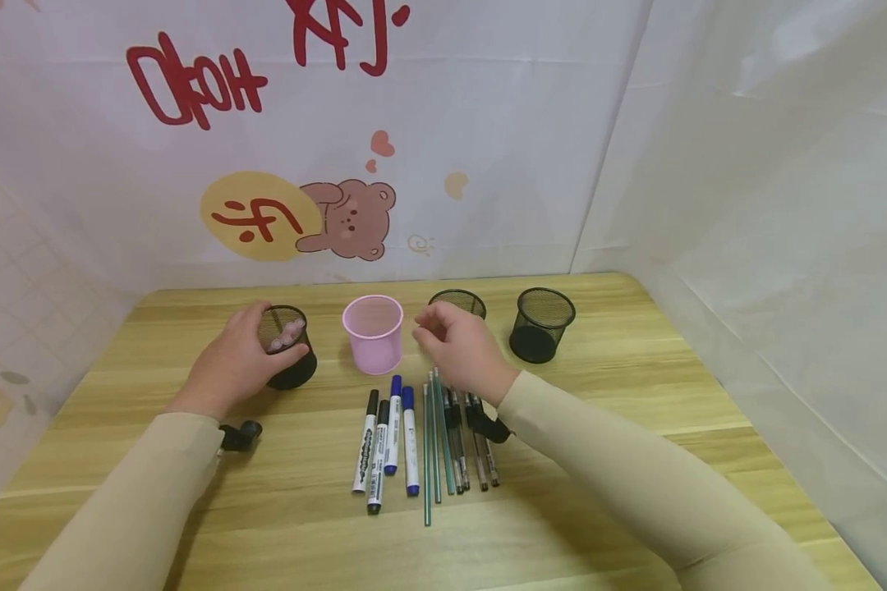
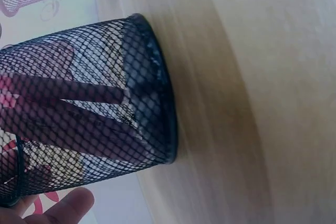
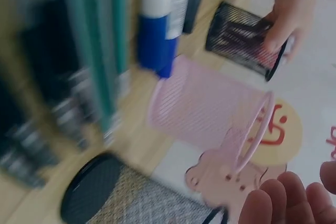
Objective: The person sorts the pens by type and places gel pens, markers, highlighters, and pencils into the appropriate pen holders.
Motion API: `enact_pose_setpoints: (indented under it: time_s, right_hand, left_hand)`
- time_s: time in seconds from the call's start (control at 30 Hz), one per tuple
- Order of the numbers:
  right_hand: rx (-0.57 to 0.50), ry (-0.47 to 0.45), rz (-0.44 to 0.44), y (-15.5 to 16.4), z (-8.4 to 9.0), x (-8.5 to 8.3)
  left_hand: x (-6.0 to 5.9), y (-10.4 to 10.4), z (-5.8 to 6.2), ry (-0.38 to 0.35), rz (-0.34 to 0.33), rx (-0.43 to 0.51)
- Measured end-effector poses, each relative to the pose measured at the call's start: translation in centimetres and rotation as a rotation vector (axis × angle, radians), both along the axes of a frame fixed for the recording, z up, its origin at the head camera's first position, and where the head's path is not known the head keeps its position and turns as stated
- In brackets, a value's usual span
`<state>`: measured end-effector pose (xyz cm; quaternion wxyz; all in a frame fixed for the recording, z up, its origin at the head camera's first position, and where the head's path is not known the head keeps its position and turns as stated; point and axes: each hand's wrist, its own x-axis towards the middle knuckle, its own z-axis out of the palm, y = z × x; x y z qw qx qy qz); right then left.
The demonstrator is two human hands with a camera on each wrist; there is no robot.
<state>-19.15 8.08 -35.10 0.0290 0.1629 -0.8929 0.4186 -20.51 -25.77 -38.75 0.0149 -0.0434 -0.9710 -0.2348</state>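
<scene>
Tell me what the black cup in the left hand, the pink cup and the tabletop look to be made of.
Black cup: likely painted metal mesh; fingers show through it. Pink cup: same open mesh, glossy pink coat, metal or plastic unclear. Tabletop: pale wood grain, probably laminate, smooth matt.

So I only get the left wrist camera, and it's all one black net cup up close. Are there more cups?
Observer: Yes, four in a row on the table: your black mesh cup, a pink cup, a middle black cup and a far black cup.
Operator: Where's the other hand?
Observer: The right hand hangs just right of the pink cup, partly hiding the middle black cup, fingers loosely curled. I see nothing in it.
Operator: Anything else lying there?
Observer: Markers and thin pens lie side by side in front of the pink cup.
</scene>
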Motion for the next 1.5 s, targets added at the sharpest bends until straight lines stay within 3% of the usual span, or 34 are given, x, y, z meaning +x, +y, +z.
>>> enact_pose_setpoints:
  time_s: [0.17, 0.4, 0.57, 0.7, 1.0, 1.23, 1.5]
  right_hand:
    - [0.084, -0.064, -0.009, 3.2, -0.3, 0.1]
    - [0.222, -0.043, 0.008, 6.2, -1.1, 0.3]
    - [0.24, -0.034, 0.014, 7.1, -1.3, 0.4]
    - [0.243, -0.036, 0.023, 7.5, -1.5, 0.4]
    - [0.248, -0.048, 0.028, 7.9, -1.9, 0.7]
    - [0.258, -0.056, 0.036, 8.0, -2.0, 0.7]
    - [0.291, -0.096, 0.037, 8.0, -2.1, 0.7]
  left_hand:
    - [0.0, -0.3, 0.3, -0.003, -0.024, -0.04]
    - [0.0, -0.4, 1.0, -0.001, -0.052, -0.06]
    - [0.0, -0.3, 1.7, -0.004, -0.05, -0.047]
    - [0.2, 0.1, 2.3, 0.047, -0.069, -0.029]
    - [0.7, 2.2, 4.4, 0.21, -0.149, -0.04]
    - [0.8, 4.4, 5.2, 0.225, -0.18, -0.098]
    - [0.0, 7.0, 4.7, 0.213, -0.225, -0.125]
